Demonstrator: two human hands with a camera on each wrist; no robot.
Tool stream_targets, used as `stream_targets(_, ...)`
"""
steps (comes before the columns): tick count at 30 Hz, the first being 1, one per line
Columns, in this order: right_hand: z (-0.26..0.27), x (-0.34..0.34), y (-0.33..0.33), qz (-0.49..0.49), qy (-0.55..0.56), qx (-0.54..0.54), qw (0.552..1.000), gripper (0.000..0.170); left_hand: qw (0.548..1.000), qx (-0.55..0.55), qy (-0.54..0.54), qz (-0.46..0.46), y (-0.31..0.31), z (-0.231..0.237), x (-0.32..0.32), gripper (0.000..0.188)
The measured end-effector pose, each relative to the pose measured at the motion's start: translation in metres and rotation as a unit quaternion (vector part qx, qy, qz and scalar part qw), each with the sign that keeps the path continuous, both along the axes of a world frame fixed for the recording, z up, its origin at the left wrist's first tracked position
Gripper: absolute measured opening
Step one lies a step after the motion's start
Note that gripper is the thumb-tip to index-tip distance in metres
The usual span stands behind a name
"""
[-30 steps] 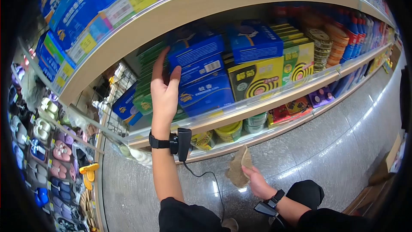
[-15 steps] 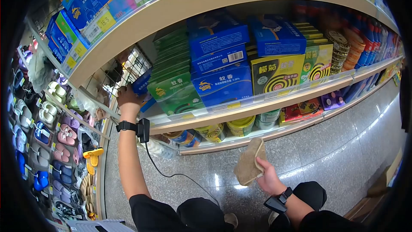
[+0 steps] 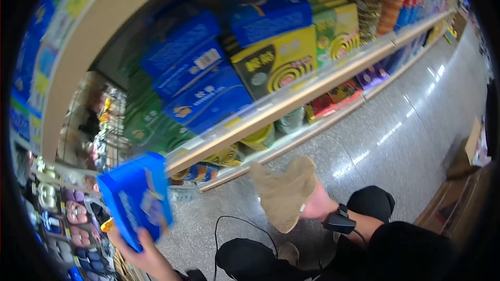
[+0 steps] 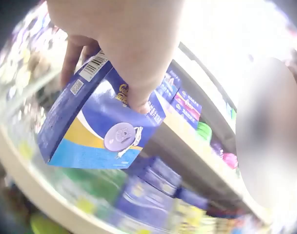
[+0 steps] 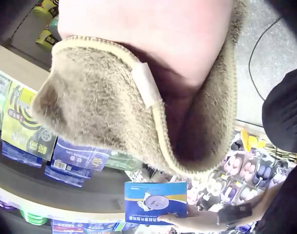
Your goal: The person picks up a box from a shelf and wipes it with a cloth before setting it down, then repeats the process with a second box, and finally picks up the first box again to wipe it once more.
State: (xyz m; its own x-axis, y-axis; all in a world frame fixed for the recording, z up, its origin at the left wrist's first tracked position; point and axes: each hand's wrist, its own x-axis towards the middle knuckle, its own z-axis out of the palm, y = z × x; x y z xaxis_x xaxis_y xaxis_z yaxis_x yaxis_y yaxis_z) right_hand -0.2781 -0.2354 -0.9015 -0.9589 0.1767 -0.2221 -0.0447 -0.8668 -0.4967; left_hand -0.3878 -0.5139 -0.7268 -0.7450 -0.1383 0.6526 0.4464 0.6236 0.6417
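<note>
My left hand (image 3: 146, 255) grips a blue box (image 3: 127, 192), thumb on one broad face and fingers round the far side. In the left wrist view the box (image 4: 97, 129) shows a barcode on its narrow side and a picture of a round purple device with a white cord. The box is off the shelf, in front of its left end. My right hand (image 3: 319, 204) holds a fuzzy brown cloth (image 3: 286, 192) low over the floor. The right wrist view shows the cloth (image 5: 99, 97), with its stitched pale edge, wrapped about the hand; the fingertips are hidden.
Stacked blue boxes (image 3: 205, 101), green boxes (image 3: 148, 122) and yellow coil boxes (image 3: 286, 60) fill the shelf behind a clear front lip (image 3: 271, 104). Tubs (image 3: 258, 138) stand on the bottom shelf. Slippers (image 3: 78, 213) hang at left. A thin cable (image 3: 216, 234) loops near my knee.
My left hand has gone from the stacked boxes to the shelf's left end, then come back toward me with a blue box. The cloth has spread over my right hand. The head view has tilted.
</note>
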Motion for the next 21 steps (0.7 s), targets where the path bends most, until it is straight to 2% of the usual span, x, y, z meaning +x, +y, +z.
stream_targets(1,-0.023,0.001,-0.003,0.027,0.068,0.088,0.993,0.052,0.989,-0.084,-0.098,0.075,0.000,-0.012,0.023,0.046)
stream_targets(3,-0.032,0.013,-0.001,0.044,0.114,0.175,0.977,0.051,0.958,-0.129,-0.238,-0.095,0.018,-0.026,0.043,0.062)
stream_targets(4,-0.023,0.015,0.005,0.077,0.124,0.276,0.950,0.052,0.954,-0.129,-0.189,-0.196,0.037,-0.042,0.038,0.043)
stream_targets(5,-0.020,0.019,0.006,0.112,0.134,0.374,0.911,0.055,0.951,-0.109,-0.196,-0.211,0.056,-0.052,0.043,0.046)
stream_targets(7,-0.046,0.015,0.003,0.034,0.182,0.475,0.860,0.053,0.963,-0.003,-0.173,-0.206,0.086,-0.080,0.044,0.048)
stream_targets(8,-0.032,0.005,0.009,0.085,0.091,0.263,0.957,0.053,0.961,-0.010,-0.179,-0.212,0.091,-0.079,0.041,0.048)
stream_targets(9,-0.026,-0.001,0.009,0.126,-0.005,0.028,0.992,0.053,0.940,-0.039,-0.212,-0.265,0.097,-0.078,0.038,0.048)
stream_targets(10,-0.030,-0.004,0.003,0.071,0.048,0.091,0.992,0.052,0.917,-0.065,-0.244,-0.309,0.103,-0.076,0.035,0.048)
stream_targets(11,-0.030,-0.002,0.003,0.067,0.042,0.081,0.994,0.052,0.914,-0.074,-0.252,-0.311,0.113,-0.073,0.033,0.048)
stream_targets(13,-0.027,0.003,0.002,0.147,0.062,0.138,0.977,0.052,0.889,-0.185,-0.214,-0.359,0.127,-0.066,0.033,0.047)
stream_targets(14,-0.034,0.002,0.000,0.164,0.039,0.140,0.976,0.054,0.887,-0.194,-0.221,-0.357,0.133,-0.065,0.029,0.047)
stream_targets(16,-0.031,0.002,0.001,0.164,0.014,0.135,0.977,0.057,0.820,-0.177,-0.388,-0.382,0.140,-0.067,0.018,0.044)
stream_targets(17,-0.027,0.004,0.004,0.164,-0.012,0.141,0.976,0.059,0.819,-0.176,-0.389,-0.383,0.141,-0.070,0.011,0.044)
stream_targets(19,-0.023,0.006,0.007,0.140,-0.012,0.155,0.978,0.063,0.710,-0.082,-0.528,-0.459,0.139,-0.078,-0.009,0.046)
stream_targets(20,-0.027,0.005,0.009,0.138,-0.028,0.158,0.977,0.066,0.688,-0.098,-0.535,-0.481,0.135,-0.089,-0.019,0.047)
stream_targets(21,-0.025,0.003,0.010,0.137,-0.046,0.159,0.977,0.069,0.694,-0.055,-0.547,-0.464,0.139,-0.101,-0.023,0.042)
